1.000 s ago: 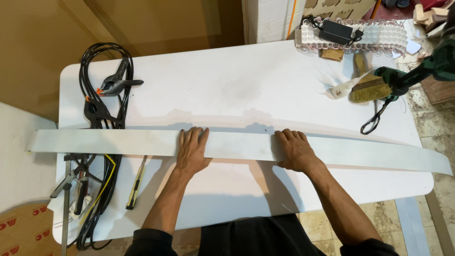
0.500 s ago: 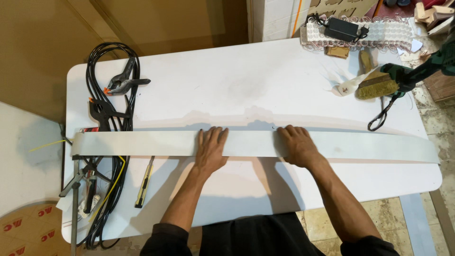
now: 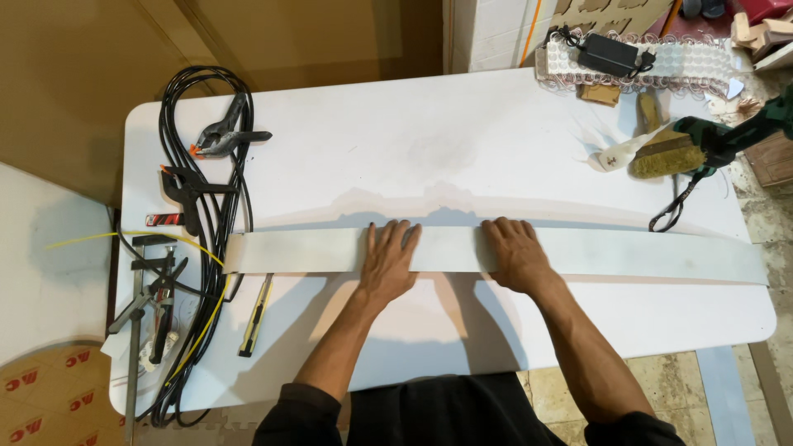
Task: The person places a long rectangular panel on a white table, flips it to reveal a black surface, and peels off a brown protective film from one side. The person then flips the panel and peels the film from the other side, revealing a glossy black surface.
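Both hands lay flat and open on the long white strip [image 3: 628, 254], gripping nothing: the left hand [image 3: 388, 260] and the right hand [image 3: 514, 254] pressed it down near its middle. It lay across the white table [image 3: 462, 132], long axis running left to right, its left end beside the black cables [image 3: 211, 206].

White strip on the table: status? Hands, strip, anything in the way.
Left hand and right hand flat on the long white strip, palms down. Strip lies across the white table. Black cable bundle and utility knife at strip's left end.
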